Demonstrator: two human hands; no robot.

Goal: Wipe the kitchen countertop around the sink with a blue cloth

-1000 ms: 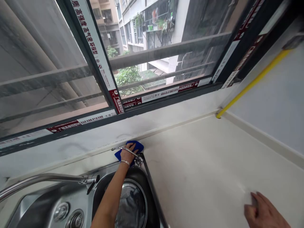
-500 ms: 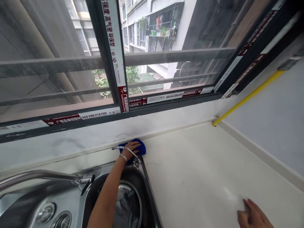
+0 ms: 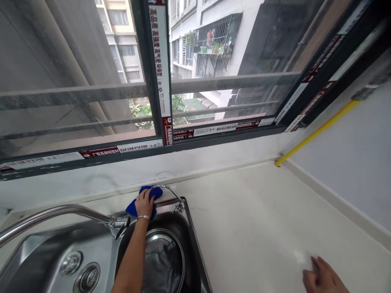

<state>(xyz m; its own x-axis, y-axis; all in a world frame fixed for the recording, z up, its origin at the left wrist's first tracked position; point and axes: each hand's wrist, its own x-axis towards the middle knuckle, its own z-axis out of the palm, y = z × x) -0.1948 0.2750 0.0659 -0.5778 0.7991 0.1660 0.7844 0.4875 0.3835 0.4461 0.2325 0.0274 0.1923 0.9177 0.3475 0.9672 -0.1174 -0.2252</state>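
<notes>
blue cloth (image 3: 132,208) sits bunched under your left hand (image 3: 144,204) at the far edge of the stainless steel sink (image 3: 88,248), against the foot of a white ledge (image 3: 91,183). beyond the ledge, a wide dark-framed window (image 3: 155,73) with red-and-white printed film on its frame looks through railings onto an apartment block with barred balconies. to the right, a cream countertop (image 3: 244,228) runs to a pale grey wall (image 3: 345,171), with a yellow strip (image 3: 317,132) along the corner. at near left, the sink has a mesh strainer (image 3: 160,250) in its deep bowl and a curved faucet (image 3: 61,213) reaching across it. your hands are well apart. the left clamps the cloth, fingers spread on top, a thin metal bangle (image 3: 143,217) on the wrist and a slim curved metal tube (image 3: 171,191) arching just past the fingertips. your right hand (image 3: 320,278) lies loosely curled at the near right of the countertop, holding nothing.
</notes>
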